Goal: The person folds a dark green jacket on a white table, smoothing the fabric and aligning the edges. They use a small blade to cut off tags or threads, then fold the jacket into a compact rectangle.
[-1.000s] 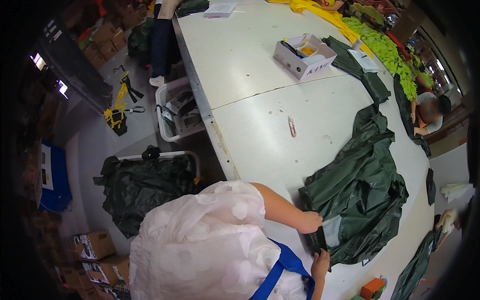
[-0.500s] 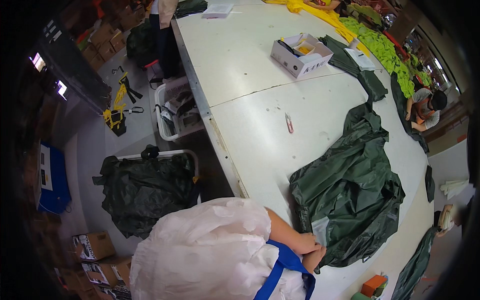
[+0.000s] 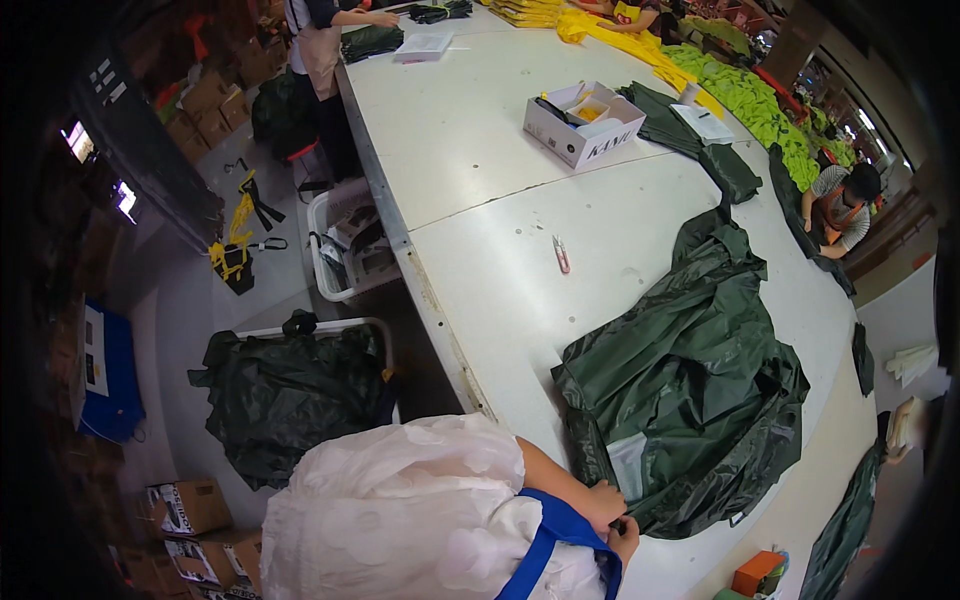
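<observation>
1. Find at eight o'clock a dark green heap (image 3: 290, 400) beside the counter (image 3: 480, 280).
2. Find at two o'clock, on the counter, red-handled snips (image 3: 562, 258).
3. See at five o'clock the left hand (image 3: 604, 502) grasping the near-left edge of the dark green garment (image 3: 690, 380).
4. See just below, also at five, the right hand (image 3: 623, 541) pinching that same edge.
5. Note the garment lying crumpled at four o'clock on the counter, with a pale patch (image 3: 628, 465) near the hands.

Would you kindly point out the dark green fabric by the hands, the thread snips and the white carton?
Dark green fabric (image 3: 688, 378), head view: creased middle.
Thread snips (image 3: 562, 256), head view: middle.
White carton (image 3: 552, 137), head view: outer wall.
</observation>
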{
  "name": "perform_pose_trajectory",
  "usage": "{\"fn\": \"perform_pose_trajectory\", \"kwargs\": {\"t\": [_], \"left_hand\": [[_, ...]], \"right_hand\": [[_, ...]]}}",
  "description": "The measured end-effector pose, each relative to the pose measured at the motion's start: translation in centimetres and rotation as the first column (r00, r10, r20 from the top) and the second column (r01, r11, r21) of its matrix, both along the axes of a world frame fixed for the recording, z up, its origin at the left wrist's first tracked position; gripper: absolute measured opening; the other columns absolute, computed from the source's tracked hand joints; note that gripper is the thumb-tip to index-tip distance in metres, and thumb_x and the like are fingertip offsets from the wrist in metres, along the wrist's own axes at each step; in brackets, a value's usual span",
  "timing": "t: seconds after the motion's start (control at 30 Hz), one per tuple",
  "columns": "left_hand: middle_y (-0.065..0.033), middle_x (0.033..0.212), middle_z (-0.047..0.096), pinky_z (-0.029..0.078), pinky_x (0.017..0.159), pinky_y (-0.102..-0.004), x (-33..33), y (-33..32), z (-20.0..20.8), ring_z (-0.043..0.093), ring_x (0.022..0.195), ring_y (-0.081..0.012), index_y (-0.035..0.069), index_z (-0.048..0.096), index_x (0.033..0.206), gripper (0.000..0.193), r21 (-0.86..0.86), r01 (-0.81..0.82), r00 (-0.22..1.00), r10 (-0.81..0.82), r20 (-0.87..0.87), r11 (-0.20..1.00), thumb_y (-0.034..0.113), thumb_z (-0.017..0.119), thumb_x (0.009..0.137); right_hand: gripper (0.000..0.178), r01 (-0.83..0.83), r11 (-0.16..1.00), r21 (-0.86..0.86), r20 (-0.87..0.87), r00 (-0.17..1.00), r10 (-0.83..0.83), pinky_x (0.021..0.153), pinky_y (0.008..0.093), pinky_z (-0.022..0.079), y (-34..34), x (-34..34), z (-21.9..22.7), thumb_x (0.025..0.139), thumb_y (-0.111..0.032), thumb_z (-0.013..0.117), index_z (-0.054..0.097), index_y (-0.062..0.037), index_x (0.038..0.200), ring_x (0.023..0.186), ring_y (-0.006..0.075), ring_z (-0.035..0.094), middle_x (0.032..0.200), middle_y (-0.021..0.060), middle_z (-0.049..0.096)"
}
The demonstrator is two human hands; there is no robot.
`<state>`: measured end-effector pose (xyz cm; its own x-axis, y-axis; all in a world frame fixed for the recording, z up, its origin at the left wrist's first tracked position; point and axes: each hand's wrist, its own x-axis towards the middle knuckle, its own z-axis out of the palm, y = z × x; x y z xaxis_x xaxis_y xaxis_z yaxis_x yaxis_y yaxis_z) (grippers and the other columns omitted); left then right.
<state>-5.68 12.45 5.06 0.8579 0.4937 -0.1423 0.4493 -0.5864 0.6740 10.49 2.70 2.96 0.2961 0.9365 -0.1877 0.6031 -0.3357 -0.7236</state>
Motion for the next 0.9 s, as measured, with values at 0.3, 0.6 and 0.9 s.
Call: {"fn": "perform_pose_trajectory", "kwargs": {"t": [0.3,0.6,0.9], "left_hand": [[-0.0071,0.075,0.066,0.046,0.07,-0.0458,-0.6,0.1,-0.6,0.064,0.079,-0.0289,0.013,0.067,0.079,0.016,-0.187,-0.099,0.98,0.128,0.149,0.977,0.024,0.068,0.068],[-0.0116,0.075,0.066,0.047,0.063,-0.0457,-1.2,-1.2,-0.9,0.064,0.076,-0.0318,0.007,0.068,0.074,0.016,0.018,-0.035,0.999,0.035,0.029,0.999,0.021,0.059,0.072],[-0.0117,0.088,0.065,0.041,0.075,-0.0449,-8.8,6.8,0.6,0.057,0.092,-0.0316,0.008,0.066,0.078,0.007,0.359,-0.388,0.915,0.402,0.039,0.849,0.012,0.06,0.076]], "right_hand": [[0.022,0.029,0.988,-0.155,-0.362,0.929,-0.084,0.065,0.0227,0.041,-0.5,0.1,1.9,0.07,0.006,0.059,0.057,0.0013,0.092,0.069,0.0094,0.052,0.078,0.0028,0.058],[0.015,-0.268,0.949,0.163,0.52,0.841,0.149,0.078,0.0444,0.04,-1.8,-5.3,3.8,0.073,-0.009,0.068,0.058,-0.0054,0.083,0.088,0.0341,0.052,0.086,0.0124,0.055],[0.012,-0.079,0.984,0.157,0.666,0.744,-0.046,0.075,0.0423,0.039,-6.4,-0.9,2.7,0.074,-0.01,0.066,0.056,-0.0064,0.078,0.087,0.0315,0.051,0.084,0.0104,0.054]]}}
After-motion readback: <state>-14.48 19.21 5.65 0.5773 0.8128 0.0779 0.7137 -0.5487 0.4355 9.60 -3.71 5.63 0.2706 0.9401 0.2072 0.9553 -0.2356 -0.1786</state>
